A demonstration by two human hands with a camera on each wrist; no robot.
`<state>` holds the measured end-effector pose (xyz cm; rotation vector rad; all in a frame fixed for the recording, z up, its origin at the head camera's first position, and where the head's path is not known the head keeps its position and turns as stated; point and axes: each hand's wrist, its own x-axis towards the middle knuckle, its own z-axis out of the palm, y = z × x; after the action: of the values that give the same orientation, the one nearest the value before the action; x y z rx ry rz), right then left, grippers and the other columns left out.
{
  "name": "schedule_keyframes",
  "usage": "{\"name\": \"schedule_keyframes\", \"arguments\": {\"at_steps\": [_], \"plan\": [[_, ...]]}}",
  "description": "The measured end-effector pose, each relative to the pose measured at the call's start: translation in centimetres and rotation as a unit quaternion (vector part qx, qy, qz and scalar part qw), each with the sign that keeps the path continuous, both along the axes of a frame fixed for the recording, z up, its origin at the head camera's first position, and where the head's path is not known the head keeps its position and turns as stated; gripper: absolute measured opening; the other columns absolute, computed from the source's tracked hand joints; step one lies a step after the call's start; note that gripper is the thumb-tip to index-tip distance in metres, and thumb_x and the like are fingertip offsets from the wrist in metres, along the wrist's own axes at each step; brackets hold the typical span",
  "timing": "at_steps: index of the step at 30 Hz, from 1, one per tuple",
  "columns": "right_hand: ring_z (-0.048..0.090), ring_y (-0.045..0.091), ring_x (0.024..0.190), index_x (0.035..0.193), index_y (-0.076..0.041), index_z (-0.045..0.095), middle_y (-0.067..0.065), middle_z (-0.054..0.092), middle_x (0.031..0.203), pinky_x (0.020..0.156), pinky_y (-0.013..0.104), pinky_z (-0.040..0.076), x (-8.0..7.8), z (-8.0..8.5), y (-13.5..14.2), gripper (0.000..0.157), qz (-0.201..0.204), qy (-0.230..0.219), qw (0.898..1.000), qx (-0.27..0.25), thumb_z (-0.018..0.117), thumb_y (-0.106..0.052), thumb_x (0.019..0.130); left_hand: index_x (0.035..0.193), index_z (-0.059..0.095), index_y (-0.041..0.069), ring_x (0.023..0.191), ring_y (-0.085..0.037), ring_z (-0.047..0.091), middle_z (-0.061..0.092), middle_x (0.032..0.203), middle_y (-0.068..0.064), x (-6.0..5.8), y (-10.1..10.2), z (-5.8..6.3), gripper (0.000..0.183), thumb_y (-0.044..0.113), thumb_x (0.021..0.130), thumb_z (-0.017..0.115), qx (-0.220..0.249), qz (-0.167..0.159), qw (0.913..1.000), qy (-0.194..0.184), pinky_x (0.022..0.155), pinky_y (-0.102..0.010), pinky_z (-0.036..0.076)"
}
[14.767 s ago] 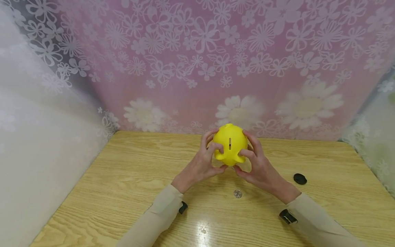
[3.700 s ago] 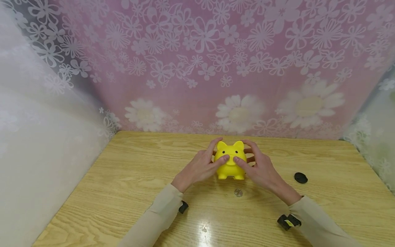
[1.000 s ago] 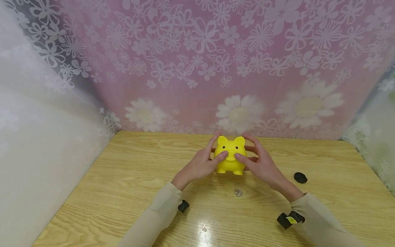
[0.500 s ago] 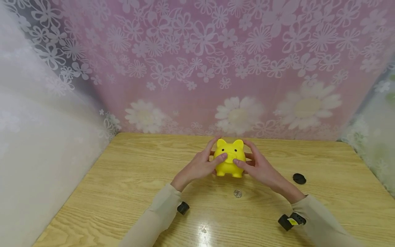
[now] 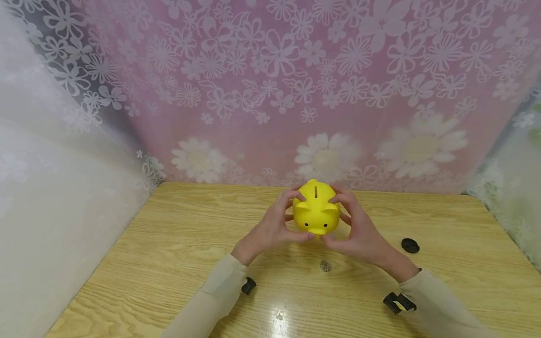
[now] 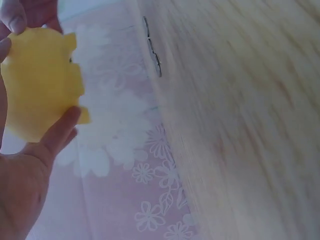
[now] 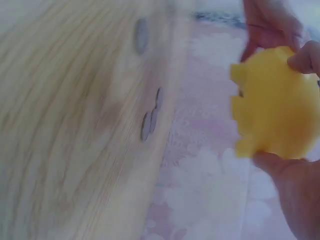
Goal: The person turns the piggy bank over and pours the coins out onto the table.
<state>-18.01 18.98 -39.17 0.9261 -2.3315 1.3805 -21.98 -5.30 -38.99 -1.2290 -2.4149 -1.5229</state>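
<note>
A yellow piggy bank (image 5: 316,211) is held up between both hands, tilted so its top slot and ears face the head camera and its snout points down and forward. My left hand (image 5: 272,223) grips its left side, with one finger hooked at the ear and the thumb at the snout. On the other side my right hand (image 5: 359,230) grips it in the same way. Both wrist views show its stubby feet off the tabletop. One silver coin (image 5: 325,266) lies on the table in front of it. The bank's underside is hidden from the head view.
A black round cap (image 5: 410,245) lies on the wooden table (image 5: 169,249), right of the right hand. In the right wrist view several flat coins (image 7: 145,125) lie on the tabletop. A flowered pink curtain (image 5: 253,94) hangs behind the table's far edge.
Half a second ago the piggy bank's face and feet showed; now it is tipped forward and its slot shows. Fingers have shifted onto the ears. Coin and cap have stayed put.
</note>
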Motion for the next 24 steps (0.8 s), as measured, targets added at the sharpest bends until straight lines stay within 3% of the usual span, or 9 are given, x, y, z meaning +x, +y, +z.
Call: {"name": "schedule_keyframes", "arguments": {"at_steps": [1, 4, 6, 7, 11, 24], "plan": [[0.033, 0.044, 0.149, 0.131, 0.001, 0.041, 0.023, 0.025, 0.163, 0.108, 0.056, 0.048, -0.14, -0.10, -0.04, 0.077, 0.005, 0.053, 0.999, 0.010, 0.085, 0.007, 0.069, 0.131, 0.037, 0.018, 0.144, -0.034, 0.045, 0.023, 0.167, -0.008, -0.02, -0.02, -0.05, 0.074, 0.015, 0.079, 0.089, 0.002, -0.006, 0.9995, 0.032, 0.094, -0.041, 0.059], [0.035, 0.036, 0.148, 0.124, 0.006, 0.045, 0.033, 0.027, 0.158, 0.117, 0.029, 0.041, -0.51, -0.25, -0.14, 0.061, 0.015, 0.180, 0.983, 0.036, 0.082, -0.009, 0.078, 0.122, 0.037, 0.014, 0.148, -0.033, 0.037, 0.017, 0.165, -0.018, -0.11, -0.01, -0.09, 0.070, 0.012, 0.076, 0.090, 0.009, -0.018, 0.9920, 0.124, 0.096, -0.040, 0.059], [0.034, 0.033, 0.149, 0.121, 0.007, 0.047, 0.038, 0.027, 0.155, 0.119, 0.018, 0.033, -0.66, -0.26, -0.19, 0.054, 0.018, 0.233, 0.971, 0.045, 0.076, -0.022, 0.086, 0.119, 0.037, 0.014, 0.148, -0.034, 0.037, 0.017, 0.164, -0.021, -0.14, 0.00, -0.07, 0.068, 0.012, 0.076, 0.090, 0.012, -0.020, 0.9852, 0.170, 0.100, -0.037, 0.057], [0.034, 0.034, 0.149, 0.121, 0.006, 0.047, 0.039, 0.027, 0.154, 0.120, 0.018, 0.032, -0.68, -0.21, -0.22, 0.051, 0.019, 0.250, 0.967, 0.048, 0.072, -0.027, 0.091, 0.118, 0.037, 0.013, 0.148, -0.035, 0.037, 0.016, 0.164, -0.022, -0.14, 0.00, -0.05, 0.068, 0.012, 0.076, 0.090, 0.011, -0.019, 0.9819, 0.188, 0.102, -0.036, 0.056], [0.032, 0.034, 0.151, 0.119, 0.005, 0.047, 0.041, 0.026, 0.153, 0.121, 0.021, 0.032, -0.61, -0.15, -0.23, 0.046, 0.019, 0.278, 0.959, 0.057, 0.065, -0.031, 0.097, 0.117, 0.037, 0.014, 0.147, -0.039, 0.038, 0.017, 0.163, -0.023, -0.07, -0.03, 0.02, 0.067, 0.014, 0.076, 0.090, 0.002, -0.008, 0.9725, 0.233, 0.108, -0.038, 0.052], [0.031, 0.034, 0.153, 0.118, 0.005, 0.048, 0.043, 0.027, 0.152, 0.123, 0.025, 0.031, -0.76, -0.22, -0.18, 0.039, 0.011, 0.309, 0.948, 0.080, 0.060, -0.028, 0.101, 0.121, 0.038, 0.014, 0.147, -0.041, 0.038, 0.017, 0.162, -0.023, 0.02, -0.05, -0.23, 0.068, 0.014, 0.078, 0.090, 0.001, 0.005, 0.9695, 0.245, 0.111, -0.042, 0.050]]}}
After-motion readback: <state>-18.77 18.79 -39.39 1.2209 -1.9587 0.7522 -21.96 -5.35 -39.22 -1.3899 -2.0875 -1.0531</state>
